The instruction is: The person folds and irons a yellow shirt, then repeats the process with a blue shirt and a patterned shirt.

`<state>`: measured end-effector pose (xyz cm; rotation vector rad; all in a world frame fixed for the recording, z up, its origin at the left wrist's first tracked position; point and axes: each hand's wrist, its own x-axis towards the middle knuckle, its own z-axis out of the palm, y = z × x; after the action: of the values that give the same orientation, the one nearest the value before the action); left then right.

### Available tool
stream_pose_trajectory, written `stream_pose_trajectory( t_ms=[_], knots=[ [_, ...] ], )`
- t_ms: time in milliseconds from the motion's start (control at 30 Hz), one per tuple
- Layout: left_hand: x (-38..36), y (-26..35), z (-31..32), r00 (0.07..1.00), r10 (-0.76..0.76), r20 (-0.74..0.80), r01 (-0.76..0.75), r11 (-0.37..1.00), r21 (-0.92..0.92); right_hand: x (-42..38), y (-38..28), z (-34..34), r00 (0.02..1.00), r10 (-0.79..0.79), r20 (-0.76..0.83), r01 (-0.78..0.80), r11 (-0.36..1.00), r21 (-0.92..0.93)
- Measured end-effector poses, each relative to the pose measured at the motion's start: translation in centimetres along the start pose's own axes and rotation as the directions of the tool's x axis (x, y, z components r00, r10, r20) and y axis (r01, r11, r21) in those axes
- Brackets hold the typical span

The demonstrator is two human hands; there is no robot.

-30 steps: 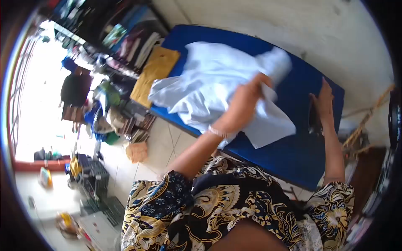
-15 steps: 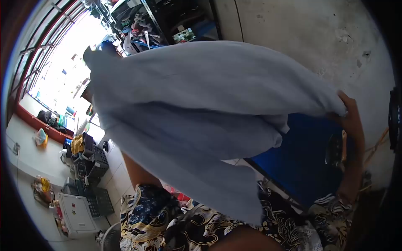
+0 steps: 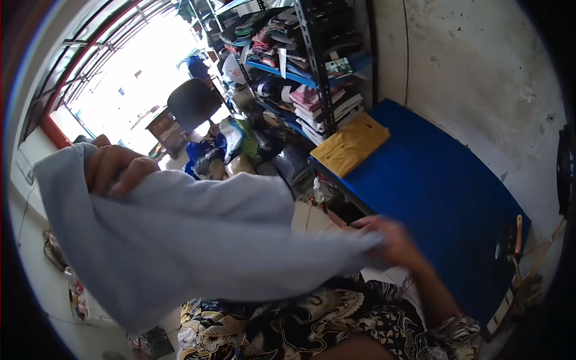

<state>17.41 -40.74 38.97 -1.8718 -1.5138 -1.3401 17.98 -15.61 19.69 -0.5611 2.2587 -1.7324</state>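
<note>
A light grey-blue cloth garment [image 3: 198, 240] hangs stretched between my two hands, in front of my patterned clothing. My left hand [image 3: 123, 168] grips its upper left part, with fingers curled over the fabric and a flap hanging down outside them. At the other end my right hand [image 3: 390, 240], slightly blurred, is closed on a narrow bunched end of the garment, near the front edge of a blue-topped table [image 3: 438, 210]. Some of the garment's lower edge overlaps my lap in this view.
On the table's far end lies a folded yellow garment [image 3: 351, 144]. A wooden-handled tool [image 3: 518, 234] rests near its right end. Behind stands a metal shelf [image 3: 312, 60] stacked with folded clothes. Bagged items [image 3: 240, 144] and a dark chair [image 3: 193, 102] are at the back left.
The garment has swung lower and to the left, uncovering the table and the yellow garment. My right hand has moved left and down. My left hand, hidden before, now shows. The view has shifted.
</note>
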Motion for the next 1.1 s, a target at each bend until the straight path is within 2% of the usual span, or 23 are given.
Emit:
stream_pose_trajectory(
  t_ms=[67,133,167,233,267,333,400,467,533,600,633,667,700,733,767,800,833,867,900,967,1000,1067,1100],
  knots=[
    [-0.4,-0.7,-0.4,1.0,-0.023,0.013,0.023,1.0,0.005,-3.4,-2.3,-4.7,0.941,0.097,-0.325,-0.047,0.986,0.16],
    [-0.7,-2.0,-0.4,0.999,-0.044,0.013,0.044,0.999,0.008,-6.2,-3.0,-6.2,0.895,-0.255,-0.365,0.135,0.937,-0.322],
    [-0.8,-3.0,-0.2,0.998,-0.062,0.019,0.062,0.998,0.006,-7.5,-3.1,-6.1,0.89,-0.23,-0.393,0.103,0.943,-0.317],
    [-1.1,-5.5,0.2,0.991,-0.13,-0.011,0.13,0.992,0.0,-10.4,-3.1,-5.6,0.952,0.132,-0.277,-0.229,0.906,-0.357],
    [-1.4,-7.4,0.3,0.982,-0.185,-0.039,0.185,0.983,-0.009,-12.1,-3.0,-6.0,0.931,0.168,-0.323,-0.277,0.902,-0.33],
    [-2.3,-12.3,1.0,0.933,-0.343,-0.106,0.342,0.939,-0.03,-16.1,-2.4,-7.8,0.931,0.063,-0.36,-0.168,0.949,-0.269],
    [-3.4,-18.4,2.0,0.829,-0.534,-0.166,0.526,0.846,-0.09,-19.9,-0.9,-9.4,0.875,0.198,-0.441,-0.178,0.98,0.087],
    [-4.9,-25.7,3.6,0.687,-0.707,-0.165,0.682,0.707,-0.189,-21.5,1.7,-11.3,0.755,0.188,-0.628,-0.09,0.979,0.184],
    [-6.5,-33.6,6.0,0.545,-0.833,-0.095,0.782,0.546,-0.3,-22.0,6.6,-13.3,0.598,0.214,-0.772,-0.156,0.976,0.149],
    [-8.1,-40.9,9.5,0.436,-0.9,0.013,0.842,0.402,-0.359,-22.3,13.3,-14.2,0.191,0.547,-0.815,0.236,0.78,0.58],
    [-9.4,-43.9,11.6,0.41,-0.911,0.046,0.872,0.377,-0.312,-25.3,21.9,-15.7,0.249,0.62,-0.744,0.329,0.669,0.667],
    [-10.6,-46.7,13.9,0.434,-0.899,0.049,0.891,0.421,-0.169,-26.9,25.1,-16.0,0.235,0.697,-0.678,0.411,0.561,0.719],
    [-10.7,-47.5,17.8,0.52,-0.853,-0.052,0.816,0.477,0.327,-28.5,28.1,-16.2,0.218,0.767,-0.604,0.496,0.446,0.745],
    [-10.3,-47.8,21.8,0.595,-0.79,-0.151,0.593,0.303,0.746,-27.4,27.9,-15.5,0.129,0.846,-0.517,0.583,0.357,0.73],
    [-12.7,-48.6,25.1,0.694,-0.676,-0.249,0.664,0.467,0.584,-27.4,29.7,-14.9,0.104,0.852,-0.513,0.493,0.403,0.771],
    [-10.7,-44.9,28.7,0.613,-0.781,-0.118,0.763,0.546,0.347,-27.0,29.5,-14.8,0.094,0.862,-0.498,0.502,0.391,0.771],
    [-7.5,-39.3,32.7,0.528,-0.849,0.021,0.79,0.5,0.354,-25.6,28.6,-14.8,0.042,0.836,-0.548,0.372,0.496,0.785],
    [-9.5,-40.1,36.6,0.676,-0.716,0.175,0.655,0.692,0.303,-24.4,28.2,-15.3,0.006,0.8,-0.6,0.227,0.583,0.78],
    [-10.7,-39.3,40.5,0.748,-0.606,0.269,0.562,0.795,0.228,-23.5,28.1,-16.1,0.006,0.812,-0.584,0.231,0.567,0.791],
    [-9.9,-35.5,45.8,0.63,-0.619,0.469,0.558,0.781,0.28,-21.6,28.3,-18.3,0.146,0.757,-0.637,0.106,0.629,0.77],
    [-9.1,-33.3,47.7,0.547,-0.647,0.531,0.564,0.754,0.337,-20.7,28.8,-19.3,0.151,0.765,-0.626,0.106,0.617,0.78],
    [-9.0,-30.8,49.7,0.608,-0.657,0.446,0.53,0.754,0.389,-18.8,29.5,-20.5,0.164,0.544,-0.823,-0.469,0.777,0.42],
    [-9.0,-30.1,50.1,0.575,-0.685,0.447,0.527,0.728,0.438,-18.1,29.5,-21.4,0.167,0.554,-0.816,-0.466,0.774,0.43]
  ],
)
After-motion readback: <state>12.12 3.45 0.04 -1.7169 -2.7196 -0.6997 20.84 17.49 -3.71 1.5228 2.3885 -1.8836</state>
